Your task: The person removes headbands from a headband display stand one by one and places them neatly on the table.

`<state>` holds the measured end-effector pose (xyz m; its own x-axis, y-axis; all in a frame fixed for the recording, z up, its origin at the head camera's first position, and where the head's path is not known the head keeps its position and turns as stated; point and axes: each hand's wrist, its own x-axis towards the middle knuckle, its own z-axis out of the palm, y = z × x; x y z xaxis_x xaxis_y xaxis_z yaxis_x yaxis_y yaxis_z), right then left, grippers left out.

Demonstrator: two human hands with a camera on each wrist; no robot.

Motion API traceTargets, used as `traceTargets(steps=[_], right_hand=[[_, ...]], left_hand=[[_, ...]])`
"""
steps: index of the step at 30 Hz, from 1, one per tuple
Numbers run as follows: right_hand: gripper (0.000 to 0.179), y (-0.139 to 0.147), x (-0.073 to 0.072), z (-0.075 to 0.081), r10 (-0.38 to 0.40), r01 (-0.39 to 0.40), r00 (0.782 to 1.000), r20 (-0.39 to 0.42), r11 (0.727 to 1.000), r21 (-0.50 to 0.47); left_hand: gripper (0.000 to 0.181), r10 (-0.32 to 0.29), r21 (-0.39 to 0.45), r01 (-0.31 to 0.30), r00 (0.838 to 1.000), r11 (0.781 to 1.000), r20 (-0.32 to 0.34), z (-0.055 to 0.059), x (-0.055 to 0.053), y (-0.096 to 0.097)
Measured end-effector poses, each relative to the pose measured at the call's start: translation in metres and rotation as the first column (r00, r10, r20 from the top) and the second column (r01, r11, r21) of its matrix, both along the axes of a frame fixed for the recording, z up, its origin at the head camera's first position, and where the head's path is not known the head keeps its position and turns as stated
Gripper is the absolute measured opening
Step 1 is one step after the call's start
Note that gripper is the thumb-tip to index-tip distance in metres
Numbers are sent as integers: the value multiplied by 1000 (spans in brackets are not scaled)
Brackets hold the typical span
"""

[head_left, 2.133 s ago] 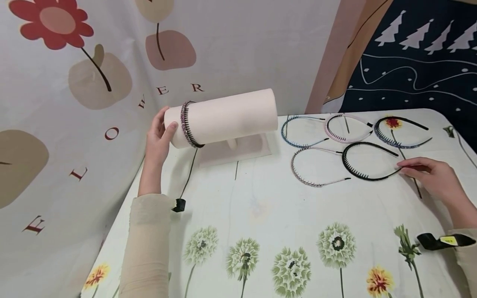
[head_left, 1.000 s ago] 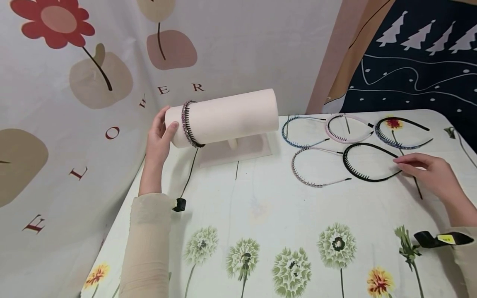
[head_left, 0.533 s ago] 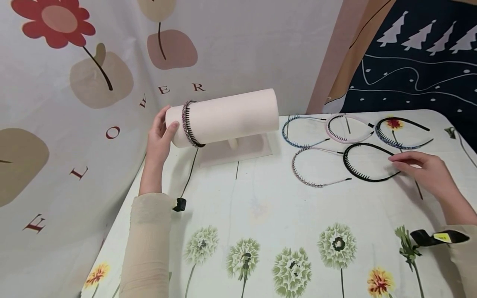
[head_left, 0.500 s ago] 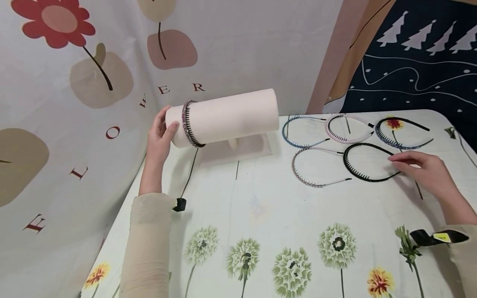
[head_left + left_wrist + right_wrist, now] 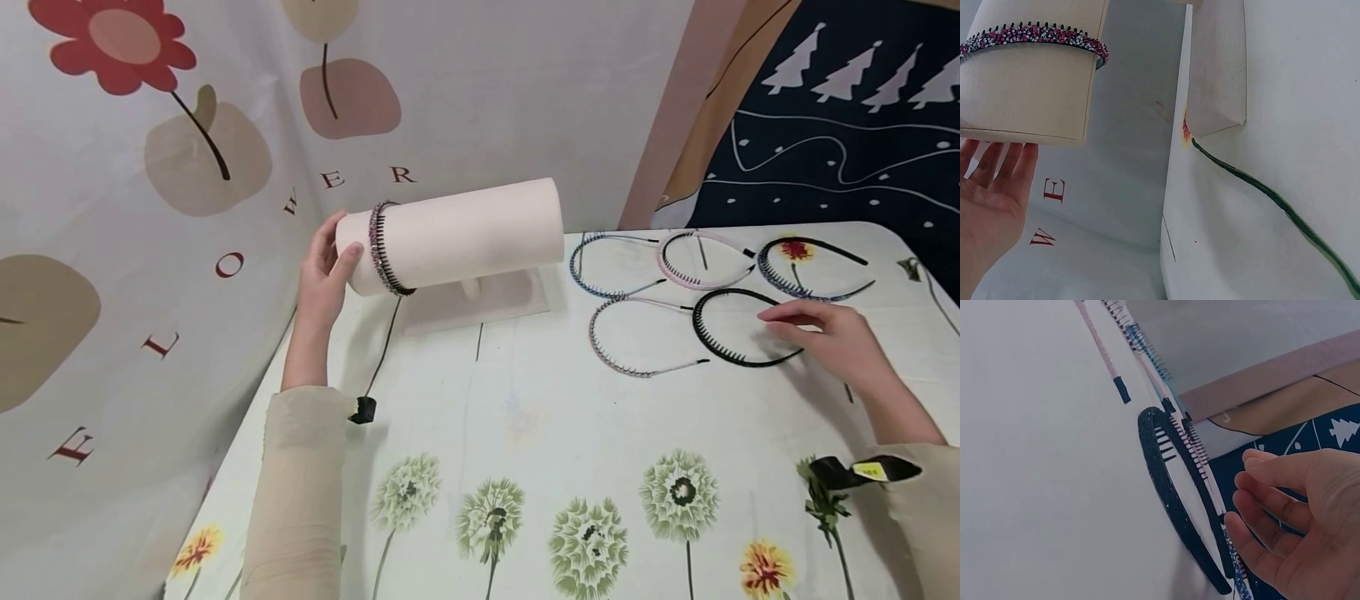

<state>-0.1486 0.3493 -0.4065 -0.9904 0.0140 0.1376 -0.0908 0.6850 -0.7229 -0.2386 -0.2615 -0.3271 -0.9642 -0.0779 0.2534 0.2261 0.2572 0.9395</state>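
My left hand [image 5: 321,275] grips the left end of a pale cylindrical headband stand [image 5: 480,229], thumb on its front. A dark toothed headband [image 5: 1035,36] set with pink and silver stones wraps the stand near that hand. At the right of the table, my right hand [image 5: 832,337] hovers over the open end of a black toothed headband [image 5: 738,360], fingers loosely bent and holding nothing. In the right wrist view the black headband [image 5: 1169,494] lies apart from the fingertips.
Around the black headband lie a blue headband [image 5: 577,262], a pink one [image 5: 667,262], a blue-and-black one [image 5: 768,275] and a pale beaded one [image 5: 600,346]. The stand's flat base [image 5: 487,304] rests on the flower-print tablecloth [image 5: 540,417]. A printed curtain [image 5: 510,100] hangs behind.
My right hand has left the tip of the black headband and shifted leftward over it. The black headband lies nearly where it was. My left hand keeps its place on the stand.
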Motion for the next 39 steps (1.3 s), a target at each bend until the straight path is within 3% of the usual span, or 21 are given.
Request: traceTargets(steps=[7,15,21,32,39], right_hand=[[21,-10,-6,0,47,-48,999,-23,998,-38],[17,-23,-13,2,103,-106,993,-52,993,-58],[18,-38,-16,5,133,-138,988,-75,988,-67],[20,-59,-22,5,148,-151,988,-39,985,-82],[15,-72,-27,3,187,-194,979,-85,978,-78]], left_hand=[[61,-8,1,8,1000,1000,6,14,13,10],[59,-11,17,11,1000,1000,-1,6,5,4],[60,-16,21,16,1000,1000,-5,13,12,9],[59,-18,22,19,1000,1000,-5,16,14,12],[59,-10,9,10,1000,1000,-4,5,4,4]])
